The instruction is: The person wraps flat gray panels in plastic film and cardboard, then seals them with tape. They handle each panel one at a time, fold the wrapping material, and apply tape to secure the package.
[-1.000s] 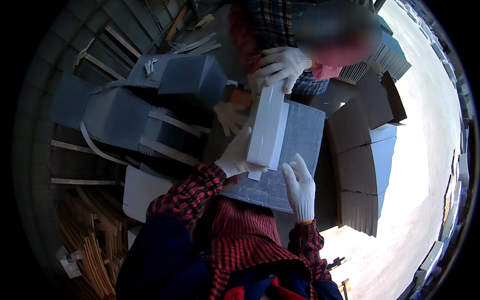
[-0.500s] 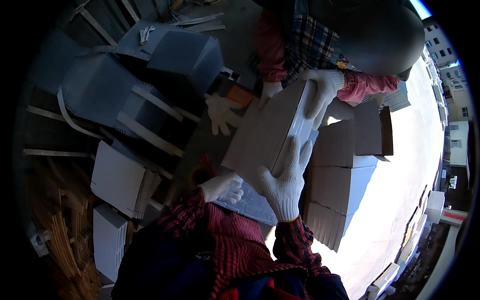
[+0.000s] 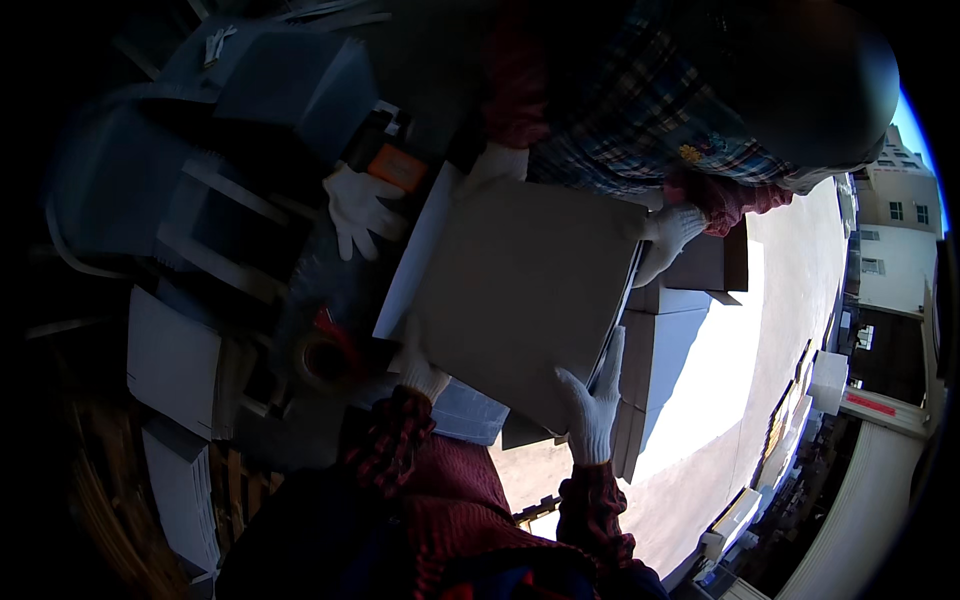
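A cardboard box (image 3: 520,290) lies in front of me, its grey-brown face up and a paler side along its left. My left hand (image 3: 422,368), in a white knit glove, grips the near left edge, its fingers partly hidden. The gloved right hand (image 3: 592,410) holds the near right corner, thumb on the face and fingers along the side. Across from me a co-worker's gloved hands hold the same box, one hand (image 3: 497,168) at the far left corner, the other hand (image 3: 672,238) at the far right.
A loose white glove (image 3: 358,210) and an orange block (image 3: 395,168) lie left of the box. Nearer is a tape dispenser with a red part (image 3: 328,350). Stacked cardboard (image 3: 175,360) stands at left. More boxes (image 3: 675,320) are piled at right beside sunlit ground.
The box has turned over, so its broad grey-brown face now lies upward. My left hand has moved onto its edge, and my right hand has shifted toward its near right corner.
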Demonstrator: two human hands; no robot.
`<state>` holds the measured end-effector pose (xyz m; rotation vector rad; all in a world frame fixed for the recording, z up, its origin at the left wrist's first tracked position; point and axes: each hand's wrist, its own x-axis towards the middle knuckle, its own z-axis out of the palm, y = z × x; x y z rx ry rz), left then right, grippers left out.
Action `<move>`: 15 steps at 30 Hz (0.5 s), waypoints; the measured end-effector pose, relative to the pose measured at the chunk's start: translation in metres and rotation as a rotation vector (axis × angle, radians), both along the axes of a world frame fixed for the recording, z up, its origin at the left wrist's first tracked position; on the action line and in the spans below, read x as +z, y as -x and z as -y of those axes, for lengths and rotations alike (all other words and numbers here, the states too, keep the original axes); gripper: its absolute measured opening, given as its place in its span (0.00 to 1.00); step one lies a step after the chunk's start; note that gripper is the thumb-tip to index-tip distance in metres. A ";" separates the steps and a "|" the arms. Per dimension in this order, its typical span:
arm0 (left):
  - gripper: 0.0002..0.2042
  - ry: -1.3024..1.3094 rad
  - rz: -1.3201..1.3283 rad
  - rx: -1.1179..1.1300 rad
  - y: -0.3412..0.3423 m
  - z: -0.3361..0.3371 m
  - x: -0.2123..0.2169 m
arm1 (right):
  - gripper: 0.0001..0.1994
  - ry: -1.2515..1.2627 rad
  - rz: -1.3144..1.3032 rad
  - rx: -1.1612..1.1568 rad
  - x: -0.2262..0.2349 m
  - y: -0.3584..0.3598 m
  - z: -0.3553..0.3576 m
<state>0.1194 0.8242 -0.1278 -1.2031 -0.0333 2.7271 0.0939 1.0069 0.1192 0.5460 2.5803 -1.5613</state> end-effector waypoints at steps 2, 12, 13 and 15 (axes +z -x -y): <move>0.34 0.124 0.076 -0.026 0.008 -0.003 0.018 | 0.51 0.108 0.040 -0.036 -0.022 -0.003 -0.024; 0.13 0.557 0.060 0.070 -0.027 0.013 0.152 | 0.35 0.713 0.235 -0.076 -0.098 -0.037 -0.082; 0.13 0.649 0.068 0.061 -0.033 0.011 0.176 | 0.33 0.674 0.221 -0.031 -0.110 -0.037 -0.085; 0.12 0.821 0.096 0.043 -0.047 0.008 0.209 | 0.28 0.767 0.252 0.058 -0.129 -0.040 -0.079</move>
